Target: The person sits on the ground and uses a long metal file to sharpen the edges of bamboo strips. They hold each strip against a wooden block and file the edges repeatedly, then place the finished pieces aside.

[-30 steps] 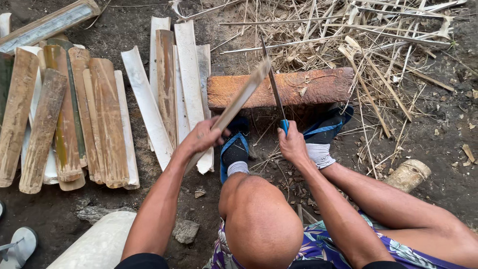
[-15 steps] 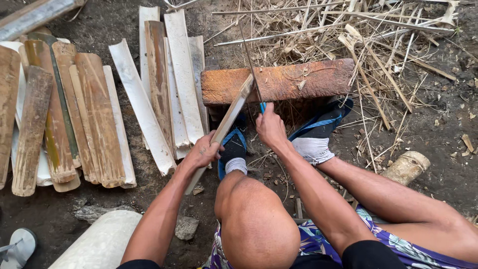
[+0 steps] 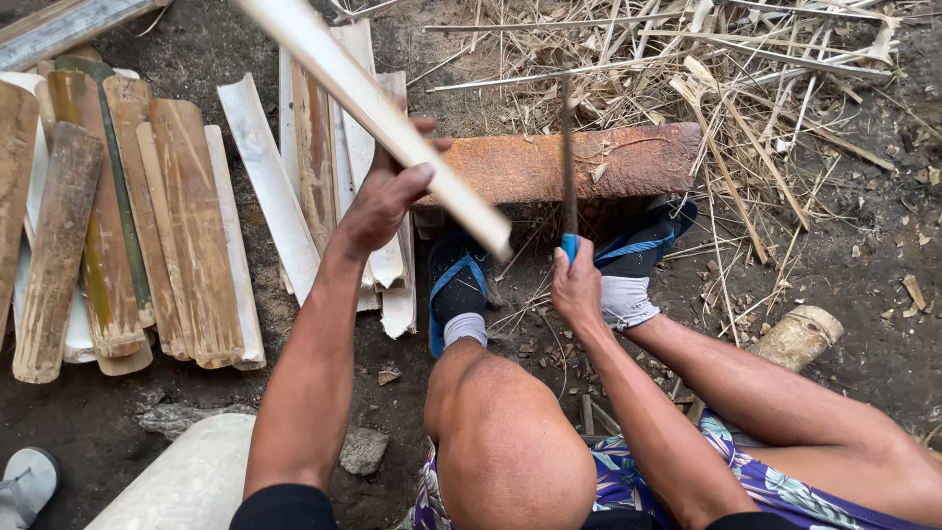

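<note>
Head view: left hand (image 3: pixel 378 201) grips pale bamboo slat (image 3: pixel 373 108); right hand (image 3: pixel 577 285) blue-handled blade (image 3: pixel 567 167).

We see bare forearms, black short sleeves (image 3: pixel 285 505), purple floral shorts (image 3: pixel 628 481), grey socks (image 3: pixel 624 299), blue-strapped black sandals (image 3: pixel 456 285).

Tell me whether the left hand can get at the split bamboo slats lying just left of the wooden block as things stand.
Probably not freely: the left hand hovers right over the pale slats with nothing between, but its grip is full, closed round a long bamboo strip. It would likely have to drop that first.
</note>
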